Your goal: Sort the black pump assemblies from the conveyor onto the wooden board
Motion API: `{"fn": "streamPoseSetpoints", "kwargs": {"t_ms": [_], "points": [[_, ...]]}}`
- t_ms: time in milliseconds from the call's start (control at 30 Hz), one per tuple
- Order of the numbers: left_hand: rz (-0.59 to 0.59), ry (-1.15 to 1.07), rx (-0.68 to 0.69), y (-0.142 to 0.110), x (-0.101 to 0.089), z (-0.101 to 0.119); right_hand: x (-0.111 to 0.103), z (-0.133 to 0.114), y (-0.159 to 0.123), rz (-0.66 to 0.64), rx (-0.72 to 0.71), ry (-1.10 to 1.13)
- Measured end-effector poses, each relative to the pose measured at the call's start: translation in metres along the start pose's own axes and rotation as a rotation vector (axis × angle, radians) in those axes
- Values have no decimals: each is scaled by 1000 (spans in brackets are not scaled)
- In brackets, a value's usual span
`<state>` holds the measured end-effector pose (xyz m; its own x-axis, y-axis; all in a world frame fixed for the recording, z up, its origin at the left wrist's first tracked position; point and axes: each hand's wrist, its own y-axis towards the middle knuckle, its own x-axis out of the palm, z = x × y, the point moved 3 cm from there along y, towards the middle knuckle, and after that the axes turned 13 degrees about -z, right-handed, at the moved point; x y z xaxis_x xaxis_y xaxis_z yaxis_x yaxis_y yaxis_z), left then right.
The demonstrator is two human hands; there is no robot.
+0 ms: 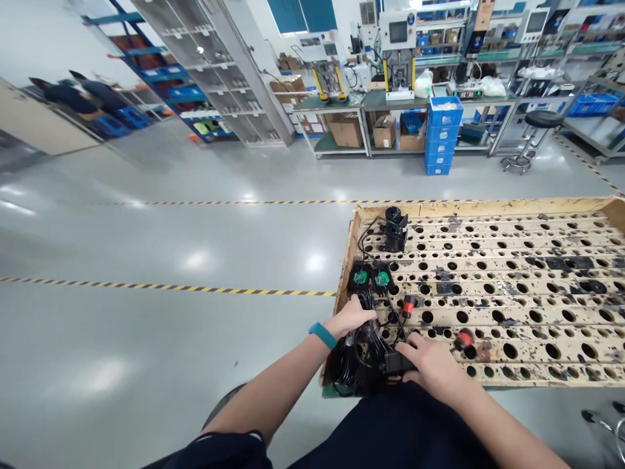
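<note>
My left hand [352,315], with a teal band at the wrist, is closed around part of a bundle of black cables [372,339] near the left end of a perforated board. My right hand [432,366] grips a black rectangular box [396,363] at the board's near edge. Just beyond my left hand lie two black housings with green circuit boards, a left one [360,277] and a right one [382,278]. A red-and-black connector [408,306] stands between the hands, slightly farther off. Another red-ended connector [463,339], blurred, is right of my right hand.
The cream board [517,280] has many round holes and a raised wooden rim [488,207]. Black cylindrical parts [394,229] sit at its far left corner. Across the floor are blue stacked crates [443,140], workbenches with machines and a stool [543,120]. People sit far left.
</note>
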<state>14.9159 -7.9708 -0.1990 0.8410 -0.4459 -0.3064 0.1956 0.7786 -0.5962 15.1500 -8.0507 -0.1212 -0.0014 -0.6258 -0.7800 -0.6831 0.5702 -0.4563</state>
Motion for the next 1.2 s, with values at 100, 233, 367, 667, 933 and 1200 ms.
{"fn": "streamPoseSetpoints", "kwargs": {"t_ms": [100,233,367,667,933,1200], "points": [[-82,69,-46,0,-7,4,8,6,8,85,-81,37],[-232,376,-243,7,-5,13,17,9,8,175,-124,210],[-79,644,-162,17,6,34,41,30,-5,435,88,402],[118,772,90,13,26,78,111,93,-49,437,646,651],[219,326,79,-67,37,9,63,72,25,193,360,128],[109,-58,-37,-41,74,-17,56,86,43,115,338,271]]}}
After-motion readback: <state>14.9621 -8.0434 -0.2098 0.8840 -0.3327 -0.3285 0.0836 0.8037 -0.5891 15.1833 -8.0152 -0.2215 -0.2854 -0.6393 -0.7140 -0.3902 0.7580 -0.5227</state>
